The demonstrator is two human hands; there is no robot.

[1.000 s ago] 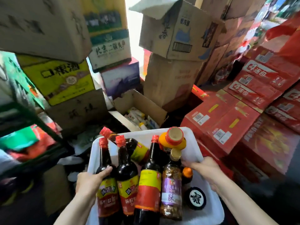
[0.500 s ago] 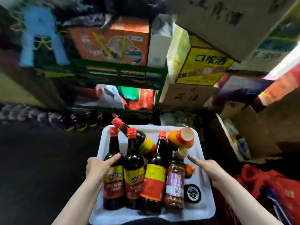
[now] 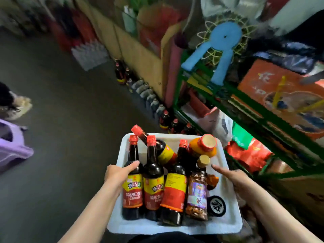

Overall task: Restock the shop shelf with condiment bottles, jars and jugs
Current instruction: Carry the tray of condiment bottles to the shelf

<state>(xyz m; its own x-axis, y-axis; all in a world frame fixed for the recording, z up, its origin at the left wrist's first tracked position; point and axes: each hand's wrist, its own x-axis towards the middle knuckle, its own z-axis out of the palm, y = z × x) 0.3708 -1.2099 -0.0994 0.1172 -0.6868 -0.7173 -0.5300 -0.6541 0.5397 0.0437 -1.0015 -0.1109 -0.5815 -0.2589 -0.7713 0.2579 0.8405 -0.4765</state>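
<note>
I carry a white tray [image 3: 175, 227] in front of me. My left hand [image 3: 117, 174] grips its left rim, thumb lying against a dark sauce bottle [image 3: 132, 181] with a red cap. My right hand [image 3: 233, 179] grips the right rim, thumb stretched over the edge. In the tray stand several dark red-capped bottles, among them one with a red and yellow label [image 3: 173, 188], plus a chili jar [image 3: 198, 193] with a purple label. An orange jar [image 3: 203, 146] and one bottle lie tilted at the back. A black round lid [image 3: 216, 206] sits at the right.
A green metal shelf [image 3: 249, 102] with boxes and red packets runs along the right. Dark bottles [image 3: 164, 120] stand in a row on the floor at its foot. A purple plastic object [image 3: 12, 146] and a small animal [image 3: 10, 104] are at the left. Grey floor [image 3: 66, 120] stretches ahead.
The view has swung left, from stacked cartons to the aisle and green shelf. Both hands keep their hold on the tray; the bottles have stayed put.
</note>
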